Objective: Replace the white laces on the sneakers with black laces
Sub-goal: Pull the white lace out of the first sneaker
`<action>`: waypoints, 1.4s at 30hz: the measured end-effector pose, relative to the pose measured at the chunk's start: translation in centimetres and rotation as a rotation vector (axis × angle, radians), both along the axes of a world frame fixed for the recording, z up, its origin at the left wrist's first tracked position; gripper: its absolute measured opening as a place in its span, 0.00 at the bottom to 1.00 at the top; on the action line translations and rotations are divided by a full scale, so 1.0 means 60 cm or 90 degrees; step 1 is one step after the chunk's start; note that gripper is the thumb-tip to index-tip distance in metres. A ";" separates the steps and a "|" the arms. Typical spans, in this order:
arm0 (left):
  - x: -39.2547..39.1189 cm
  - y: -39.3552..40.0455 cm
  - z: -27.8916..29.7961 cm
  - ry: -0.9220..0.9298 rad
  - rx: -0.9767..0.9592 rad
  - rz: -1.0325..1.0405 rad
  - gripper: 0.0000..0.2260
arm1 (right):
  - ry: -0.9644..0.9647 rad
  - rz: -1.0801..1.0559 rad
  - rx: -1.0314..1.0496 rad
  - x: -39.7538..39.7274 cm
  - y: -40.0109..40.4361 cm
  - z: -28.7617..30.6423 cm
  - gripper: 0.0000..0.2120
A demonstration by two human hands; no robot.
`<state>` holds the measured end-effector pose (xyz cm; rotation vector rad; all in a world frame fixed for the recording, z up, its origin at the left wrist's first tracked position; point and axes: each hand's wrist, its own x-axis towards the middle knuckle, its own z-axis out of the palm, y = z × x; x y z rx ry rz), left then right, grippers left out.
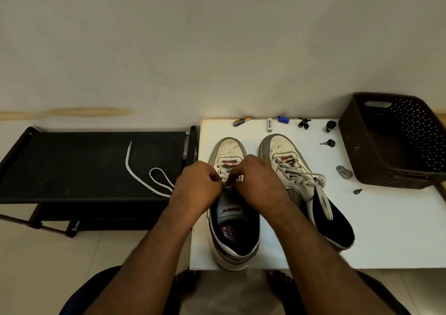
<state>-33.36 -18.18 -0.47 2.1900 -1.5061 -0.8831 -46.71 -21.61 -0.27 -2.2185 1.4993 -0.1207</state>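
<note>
Two worn white sneakers stand side by side on the white table (386,230), toes pointing away from me. Over the left sneaker (231,232), my left hand (196,189) and my right hand (259,182) meet at the eyelets. Both pinch its white lace (230,182) between curled fingers. One end of that lace trails left onto the black rack (149,177). The right sneaker (311,194) keeps its white lace (316,189) threaded, with loose ends lying over its opening. No black lace shows anywhere.
A black shoe rack (72,165) stands left of the table. A dark perforated basket (395,143) sits at the table's right back. Small items lie along the far edge: a nail clipper (242,121), a battery (269,125), a blue cap (283,119), keys and screws.
</note>
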 end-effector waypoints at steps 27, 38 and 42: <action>0.020 -0.004 0.008 0.149 0.051 0.026 0.05 | -0.297 -0.298 -0.057 -0.055 -0.022 0.013 0.04; 0.025 -0.003 0.005 0.120 0.036 0.008 0.03 | -0.177 -0.163 -0.022 -0.008 -0.008 0.006 0.04; 0.023 -0.004 0.003 0.112 0.024 0.005 0.03 | -0.729 -0.510 -0.074 -0.048 -0.031 0.028 0.04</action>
